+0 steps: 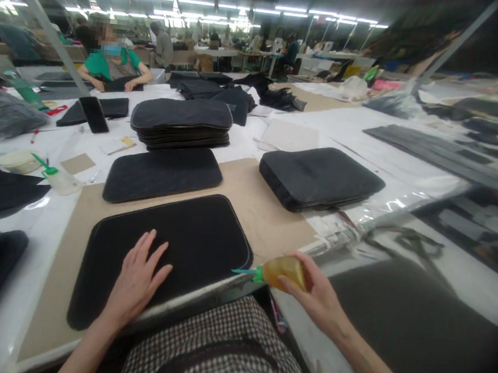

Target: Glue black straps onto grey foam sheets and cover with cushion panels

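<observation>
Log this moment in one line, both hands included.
left hand: spread on black panel | right hand: holding bottle | green nozzle: near panel edge

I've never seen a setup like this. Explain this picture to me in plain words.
There is no robot here: these are a person's two bare hands, seen from a camera worn on that person's head, looking forward and down.

The left hand lies spread on a black panel with rounded corners. The right hand grips an amber-looking bottle, its thin nozzle pointing left, by the panel's near right corner; whether it touches is hard to tell.

The panel rests on a brown sheet. Just beyond lie another black panel and a tall stack; a second stack sits to the right. Across the table, a co-worker handles dark material.
</observation>
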`<state>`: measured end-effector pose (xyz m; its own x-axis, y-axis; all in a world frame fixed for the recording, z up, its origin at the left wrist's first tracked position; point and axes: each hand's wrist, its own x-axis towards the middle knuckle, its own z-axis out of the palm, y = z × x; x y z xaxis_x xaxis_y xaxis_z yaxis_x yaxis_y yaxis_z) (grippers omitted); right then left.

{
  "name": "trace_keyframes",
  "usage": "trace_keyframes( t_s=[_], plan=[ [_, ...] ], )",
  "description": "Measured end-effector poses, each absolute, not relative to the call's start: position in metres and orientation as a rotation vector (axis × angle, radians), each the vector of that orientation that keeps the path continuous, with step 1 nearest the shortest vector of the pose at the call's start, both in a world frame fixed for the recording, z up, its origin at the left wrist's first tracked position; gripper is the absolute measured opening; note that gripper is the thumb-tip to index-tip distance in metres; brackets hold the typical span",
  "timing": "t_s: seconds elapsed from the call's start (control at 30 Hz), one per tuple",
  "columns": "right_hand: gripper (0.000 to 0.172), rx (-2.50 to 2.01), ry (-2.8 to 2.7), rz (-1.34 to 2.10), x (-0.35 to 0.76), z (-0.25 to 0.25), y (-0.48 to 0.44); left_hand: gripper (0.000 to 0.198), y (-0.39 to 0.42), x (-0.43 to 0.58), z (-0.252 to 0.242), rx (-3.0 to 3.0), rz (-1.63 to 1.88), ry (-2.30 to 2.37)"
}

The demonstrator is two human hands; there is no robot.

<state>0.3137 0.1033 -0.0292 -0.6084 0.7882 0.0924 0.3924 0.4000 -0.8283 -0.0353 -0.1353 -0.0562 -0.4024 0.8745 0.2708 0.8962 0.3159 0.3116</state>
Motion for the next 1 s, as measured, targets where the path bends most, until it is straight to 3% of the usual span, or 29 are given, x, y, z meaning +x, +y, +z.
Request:
trace_keyframes(
  t_s=[0.17,0.27,0.33,0.77,1.0],
  plan=[
    [0.046,-0.855,-2.269,1.178,0.267,-0.027,0.074,0.043,-0.143,-0.045,-0.04,-1.235,-1.65,-2.624],
    [0.044,-0.705,-2.347,1.176,0.234,-0.023,0.055,0.046,-0.151,-0.053,-0.029,-0.786,-2.306,-2.369],
    [0.043,-0.589,-2.387,1.209,0.212,-0.021,0.042,0.046,-0.16,-0.06,-0.023,-0.595,-2.527,-2.15],
    [0.042,0.104,-2.464,1.39,0.083,-0.013,-0.041,0.048,-0.275,-0.07,0.004,0.004,-2.557,-1.722],
    [0.044,0.242,-2.447,1.247,0.035,-0.015,-0.066,0.048,-0.302,-0.059,-0.008,0.197,-2.591,-1.666]
  ],
)
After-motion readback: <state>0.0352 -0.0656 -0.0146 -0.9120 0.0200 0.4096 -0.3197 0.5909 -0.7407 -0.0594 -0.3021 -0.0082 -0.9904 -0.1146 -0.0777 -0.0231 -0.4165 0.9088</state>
